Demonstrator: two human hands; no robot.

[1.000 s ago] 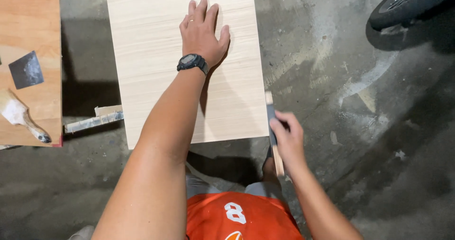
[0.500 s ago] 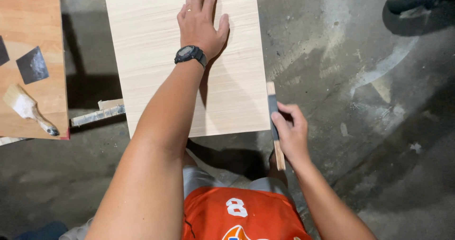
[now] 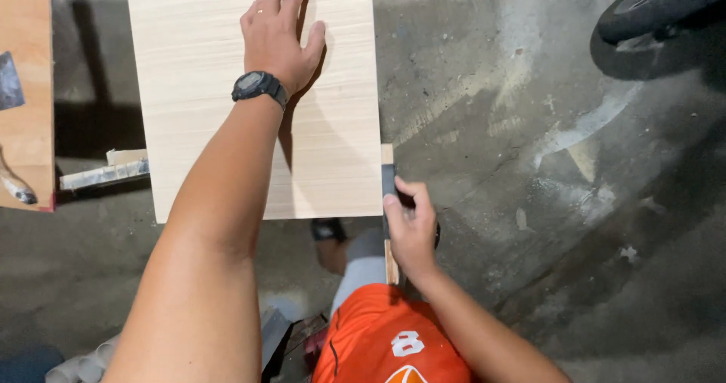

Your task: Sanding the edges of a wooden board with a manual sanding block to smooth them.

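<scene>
While the left hand (image 3: 276,31) lies flat, fingers spread and palm down, on the pale wood panel (image 3: 219,126), the right hand (image 3: 412,228) is closed around a narrow wooden block (image 3: 388,156) wrapped in a dark strip of what looks like sandpaper. In the head view, the only one, the panel fills the frame from about eleven to twelve o'clock, its near edge running across the middle and its right edge standing upright just left of centre. The block is held on end against that right edge, touching it near the panel's lower right corner, with the bare tip of the block showing above the fingers and its lower end below the palm. A dark wristwatch (image 3: 259,86) sits on the left wrist, over the panel.

At nine o'clock, a second, orange-brown board (image 3: 26,111) juts in from the left frame edge; a dark grey square sheet (image 3: 9,80) lies on it, and the handle of a brush (image 3: 17,190) shows near its lower corner. Between that board and the panel, a thin strip of pale scrap wood (image 3: 102,173) lies on the concrete floor (image 3: 567,239). At one o'clock, a black tyre (image 3: 658,5) rests on the floor, well apart from the hands. At six o'clock, the person's orange shirt (image 3: 393,345) fills the bottom edge.
</scene>
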